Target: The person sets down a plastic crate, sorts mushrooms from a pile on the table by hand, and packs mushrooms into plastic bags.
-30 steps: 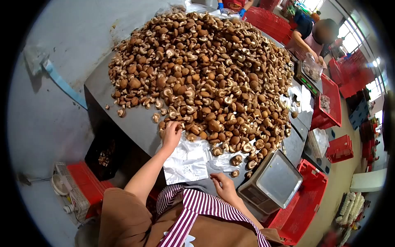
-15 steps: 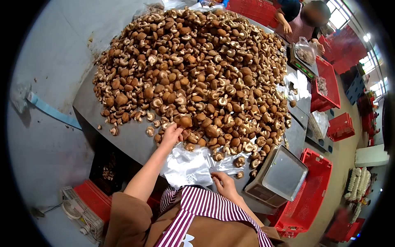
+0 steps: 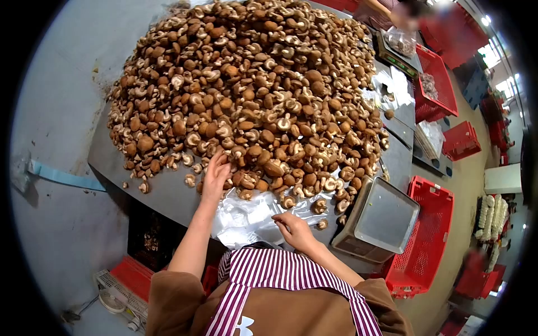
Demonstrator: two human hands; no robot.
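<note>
A big heap of brown shiitake mushrooms (image 3: 252,101) covers the grey table. My left hand (image 3: 217,175) is at the heap's near edge, fingers stretched and slightly apart against the mushrooms, with none visibly gripped. Below it lie clear plastic bags (image 3: 246,218), crumpled and flat on the table's near side. My right hand (image 3: 295,231) is closed, thumb and forefinger pinching the right-hand edge of a plastic bag. A few loose mushrooms (image 3: 319,206) rest on the plastic just beyond that hand.
To the right stands a scale (image 3: 386,215) with a metal tray, beside a red crate (image 3: 431,235). A second scale (image 3: 395,59) carries a filled bag near another person (image 3: 381,11). More red crates line the right side; a grey wall (image 3: 56,112) is at left.
My left hand has moved away from the large mushroom cap it was holding and now reaches, fingers extended, into the heap's edge. The right hand stays by the bag. The view has shifted.
</note>
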